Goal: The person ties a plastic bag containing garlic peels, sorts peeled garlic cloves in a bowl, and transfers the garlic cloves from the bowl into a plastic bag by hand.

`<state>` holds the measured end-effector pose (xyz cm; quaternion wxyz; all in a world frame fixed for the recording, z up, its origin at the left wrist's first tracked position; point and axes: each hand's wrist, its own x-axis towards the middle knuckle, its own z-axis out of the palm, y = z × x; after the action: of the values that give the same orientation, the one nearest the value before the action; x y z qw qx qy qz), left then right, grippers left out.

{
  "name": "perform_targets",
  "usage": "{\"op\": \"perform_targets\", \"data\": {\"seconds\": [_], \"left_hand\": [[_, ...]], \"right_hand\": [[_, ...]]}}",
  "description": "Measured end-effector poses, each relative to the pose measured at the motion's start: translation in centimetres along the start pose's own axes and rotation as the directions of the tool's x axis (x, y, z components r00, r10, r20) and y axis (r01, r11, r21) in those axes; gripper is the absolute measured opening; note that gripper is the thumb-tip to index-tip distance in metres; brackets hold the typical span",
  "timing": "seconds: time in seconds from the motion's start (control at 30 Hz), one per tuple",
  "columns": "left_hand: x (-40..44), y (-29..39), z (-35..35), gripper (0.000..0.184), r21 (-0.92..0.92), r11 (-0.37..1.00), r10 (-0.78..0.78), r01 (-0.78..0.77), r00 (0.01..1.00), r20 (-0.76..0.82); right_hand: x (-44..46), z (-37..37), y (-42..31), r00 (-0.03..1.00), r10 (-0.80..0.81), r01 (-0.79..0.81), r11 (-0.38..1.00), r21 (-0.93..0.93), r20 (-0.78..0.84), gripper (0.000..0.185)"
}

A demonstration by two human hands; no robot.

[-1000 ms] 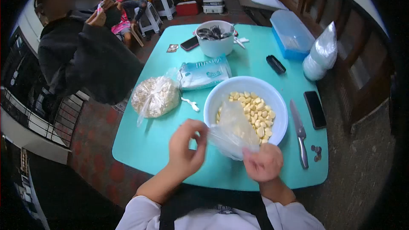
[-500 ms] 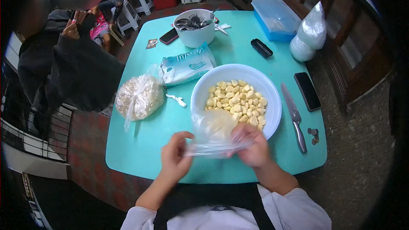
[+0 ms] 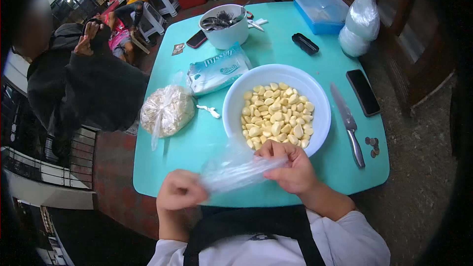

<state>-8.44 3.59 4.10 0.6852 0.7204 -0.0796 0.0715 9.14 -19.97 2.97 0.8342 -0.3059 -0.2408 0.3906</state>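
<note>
A clear plastic bag is stretched between my two hands over the near edge of the table. My left hand, a little blurred, is closed on the bag's left end. My right hand pinches the other end, in front of the basin's near rim. A pale, wide basin holds many peeled garlic cloves. To its left lies a knotted plastic bag of whitish flakes, with a crumpled white scrap beside it.
On the turquoise table are a knife, coins, phones, a tissue pack, a cutlery tub, a black case and a blue-lidded box. A person in dark clothing is at left.
The bag has moved left and down, off the garlic, and is now stretched longer. My left hand has moved left and down and closed tighter; the view has shifted slightly.
</note>
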Motion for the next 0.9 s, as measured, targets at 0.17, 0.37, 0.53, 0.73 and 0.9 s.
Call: {"op": "perform_targets", "data": {"seconds": [0.17,0.37,0.53,0.73,0.9], "left_hand": [[5.1,-0.4,3.0,0.035,0.641,0.641,-0.011,0.423,0.839,-0.543],[11.3,0.0,2.8,0.070,0.822,0.548,0.065,0.154,0.972,-0.225],[15.2,-2.1,0.3,0.077,0.832,0.531,-0.064,0.160,0.987,-0.149],[16.7,-0.1,-0.1,0.075,0.887,0.442,-0.026,0.136,0.990,-0.139],[15.9,3.2,-1.3,0.062,0.814,0.532,-0.016,0.231,0.965,-0.264]], "right_hand": [[-0.7,-1.1,0.2,0.982,0.186,-0.183,0.980,-0.076,0.035,0.023],[0.0,-1.9,-1.7,0.973,-0.213,0.158,0.894,-0.420,-0.088,0.014],[3.0,-4.0,-4.9,0.879,-0.472,0.151,0.148,-0.977,0.065,0.038],[5.3,-4.7,-4.8,0.965,0.154,-0.098,-0.542,-0.835,-0.214,0.067],[5.3,-3.5,-3.8,0.938,0.289,0.021,-0.596,-0.802,-0.191,0.065]]}}
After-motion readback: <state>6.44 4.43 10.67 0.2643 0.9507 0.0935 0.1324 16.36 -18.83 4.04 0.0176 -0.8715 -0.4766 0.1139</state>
